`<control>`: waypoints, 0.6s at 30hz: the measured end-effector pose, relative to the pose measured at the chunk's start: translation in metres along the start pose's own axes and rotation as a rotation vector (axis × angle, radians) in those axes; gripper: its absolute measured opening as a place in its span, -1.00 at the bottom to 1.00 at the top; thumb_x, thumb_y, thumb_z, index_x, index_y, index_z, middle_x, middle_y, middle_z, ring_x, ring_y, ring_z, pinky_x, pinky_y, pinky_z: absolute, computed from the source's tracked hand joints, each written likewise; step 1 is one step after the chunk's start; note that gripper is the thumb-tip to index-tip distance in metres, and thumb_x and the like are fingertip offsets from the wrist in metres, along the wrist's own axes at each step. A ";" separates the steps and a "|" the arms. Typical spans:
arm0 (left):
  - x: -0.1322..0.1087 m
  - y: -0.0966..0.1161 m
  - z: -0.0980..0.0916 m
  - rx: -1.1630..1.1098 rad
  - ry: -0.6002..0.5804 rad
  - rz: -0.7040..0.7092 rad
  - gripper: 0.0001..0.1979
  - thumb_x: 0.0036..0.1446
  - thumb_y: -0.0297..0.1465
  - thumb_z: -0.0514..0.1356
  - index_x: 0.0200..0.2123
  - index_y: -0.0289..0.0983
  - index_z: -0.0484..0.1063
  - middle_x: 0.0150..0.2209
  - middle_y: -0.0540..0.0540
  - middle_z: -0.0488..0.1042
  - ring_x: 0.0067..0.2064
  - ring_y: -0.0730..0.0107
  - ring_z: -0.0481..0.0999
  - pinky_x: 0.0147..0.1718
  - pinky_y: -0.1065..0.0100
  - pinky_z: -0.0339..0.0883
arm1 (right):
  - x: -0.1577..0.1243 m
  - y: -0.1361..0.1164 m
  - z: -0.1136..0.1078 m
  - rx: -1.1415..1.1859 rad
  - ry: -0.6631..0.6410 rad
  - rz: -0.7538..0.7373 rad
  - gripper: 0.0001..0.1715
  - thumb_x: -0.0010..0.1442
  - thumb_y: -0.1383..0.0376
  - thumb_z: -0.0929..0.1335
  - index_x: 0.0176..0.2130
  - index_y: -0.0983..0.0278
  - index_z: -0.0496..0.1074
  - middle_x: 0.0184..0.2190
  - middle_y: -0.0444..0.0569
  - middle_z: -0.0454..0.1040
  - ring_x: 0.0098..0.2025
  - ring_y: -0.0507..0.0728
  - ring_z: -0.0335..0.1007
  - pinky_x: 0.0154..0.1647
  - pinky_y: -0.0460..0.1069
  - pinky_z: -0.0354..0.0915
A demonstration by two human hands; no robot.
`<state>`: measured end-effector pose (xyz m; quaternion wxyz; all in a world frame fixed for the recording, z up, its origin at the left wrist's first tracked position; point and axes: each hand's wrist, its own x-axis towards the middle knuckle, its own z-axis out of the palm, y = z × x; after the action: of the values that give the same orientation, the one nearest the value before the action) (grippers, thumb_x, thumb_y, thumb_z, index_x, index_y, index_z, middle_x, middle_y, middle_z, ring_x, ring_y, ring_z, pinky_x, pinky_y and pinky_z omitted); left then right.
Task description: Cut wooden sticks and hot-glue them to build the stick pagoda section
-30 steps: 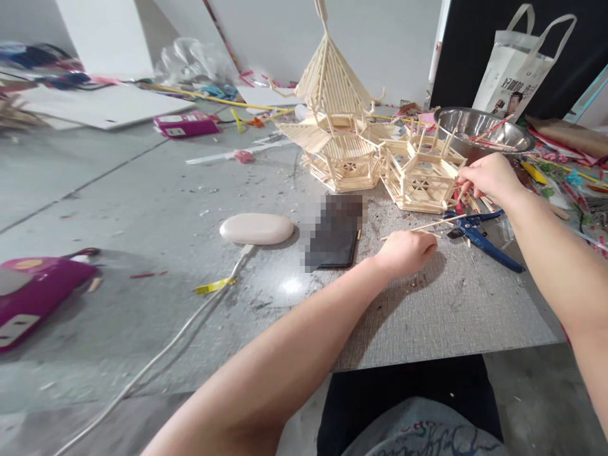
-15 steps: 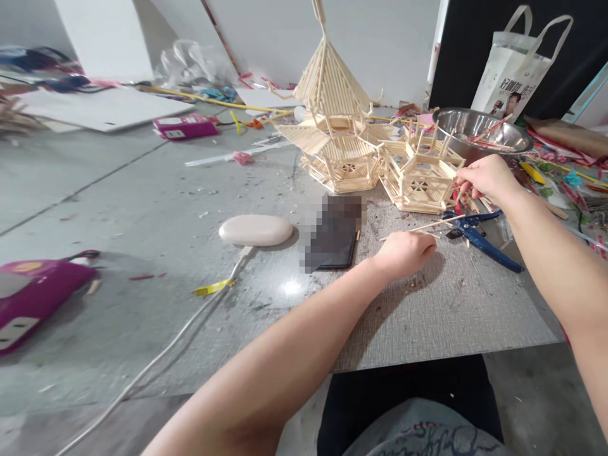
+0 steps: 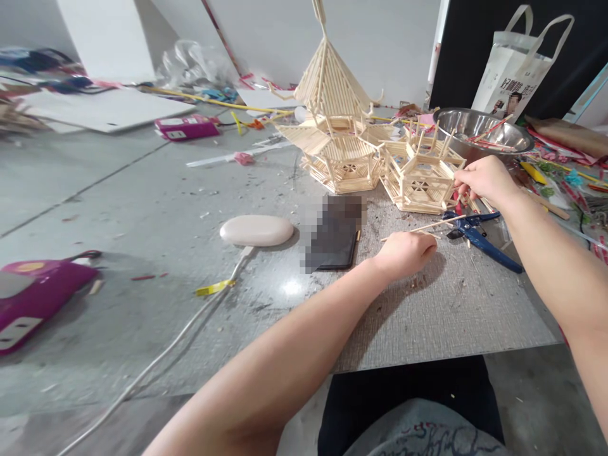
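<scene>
Curled closed, my left hand rests on the table in front of the stick models, with thin wooden sticks showing just beyond its knuckles. Whether its fingers grip them is hidden. My right hand has its fingers pinched together at the right side of the smaller hexagonal stick frame; what lies between the fingertips is too small to name. Left of that frame stands a taller stick pavilion with a pointed roof. Blue pliers lie between my hands, near the sticks.
A dark phone and a white oval case with a cable lie left of my left hand. Behind my right hand sits a metal bowl. Purple power strips are at the left; scraps litter the right.
</scene>
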<state>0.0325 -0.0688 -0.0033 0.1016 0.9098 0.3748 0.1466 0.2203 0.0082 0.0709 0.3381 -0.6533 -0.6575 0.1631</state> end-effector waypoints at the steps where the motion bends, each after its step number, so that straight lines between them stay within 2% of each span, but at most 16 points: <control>1: 0.000 0.000 0.000 0.002 -0.001 0.000 -0.74 0.11 -0.41 -0.07 -0.43 -0.26 0.40 -0.45 -0.06 0.47 -0.45 0.41 0.40 -0.54 0.41 0.05 | 0.000 -0.001 0.000 -0.007 -0.006 0.012 -0.81 -0.13 0.39 0.33 -0.71 0.32 0.41 -0.76 -0.04 0.39 -0.81 -0.01 0.17 -0.76 -0.06 0.19; 7: -0.001 0.001 -0.001 -0.006 0.006 0.004 -0.74 0.12 -0.41 -0.06 -0.43 -0.27 0.41 -0.45 -0.07 0.47 -0.46 0.42 0.39 -0.55 0.41 0.04 | 0.003 0.001 -0.001 0.030 -0.008 0.031 -0.81 -0.12 0.39 0.33 -0.70 0.33 0.40 -0.76 -0.03 0.38 -0.83 -0.04 0.12 -0.82 -0.10 0.09; 10: -0.001 0.002 -0.002 -0.085 0.043 -0.034 -0.73 0.12 -0.40 -0.05 -0.42 -0.28 0.44 -0.48 -0.07 0.47 -0.48 0.45 0.37 -0.53 0.42 0.08 | -0.004 0.002 -0.005 0.108 -0.027 0.059 -0.82 -0.10 0.36 0.34 -0.68 0.33 0.40 -0.74 -0.04 0.38 -0.83 -0.07 0.11 -0.84 -0.13 0.03; 13: 0.001 0.003 -0.003 -0.299 0.141 -0.136 -0.74 0.12 -0.37 0.00 -0.38 -0.29 0.48 -0.52 -0.06 0.46 -0.53 0.50 0.34 -0.52 0.44 0.13 | -0.024 0.003 -0.007 0.190 -0.037 0.064 -0.79 -0.05 0.27 0.35 -0.62 0.34 0.41 -0.70 -0.05 0.39 -0.81 -0.09 0.12 -0.82 -0.15 0.02; 18: 0.006 0.007 -0.005 -0.887 0.298 -0.354 -0.68 0.11 -0.27 0.05 -0.21 -0.33 0.47 -0.43 -0.09 0.49 -0.63 0.63 0.24 -0.63 0.50 0.14 | -0.073 0.005 0.007 0.286 -0.072 -0.014 -0.68 0.03 0.13 0.33 -0.56 0.32 0.40 -0.66 -0.11 0.38 -0.73 -0.10 0.14 -0.71 -0.14 0.08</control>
<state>0.0390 -0.0692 0.0049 0.4473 0.6704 0.4354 0.4010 0.2136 -0.0610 0.0460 0.4050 -0.5878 -0.6436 0.2760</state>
